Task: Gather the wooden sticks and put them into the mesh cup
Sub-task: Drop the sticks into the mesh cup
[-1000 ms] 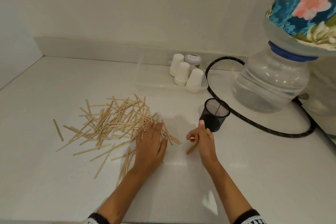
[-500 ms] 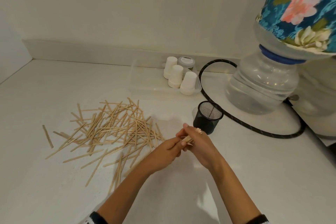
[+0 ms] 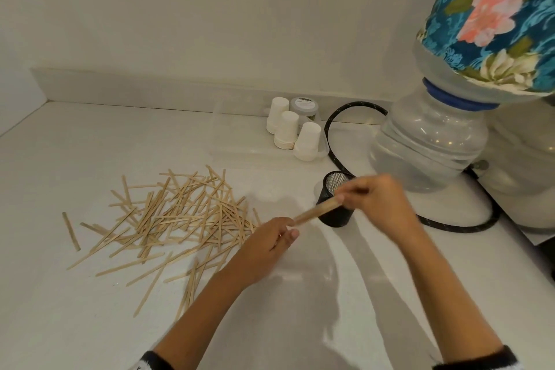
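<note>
Soft, warm indoor light, evenly bright. Faint double shadows trail from both forearms toward the near edge of the white counter [image 3: 90,324] — light from above. Motion blur smears the right hand [image 3: 380,204]; wide-angle bending at the edges.

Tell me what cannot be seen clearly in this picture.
Head view only:
- Number of sticks in the held bundle: motion-blurred.
- Mesh cup inside: partly hidden by the right hand.
- Left hand fingertips: curled under.
- Grey-lidded jar label: too small.
- Floral-covered bottle: cut off by the edge.
</note>
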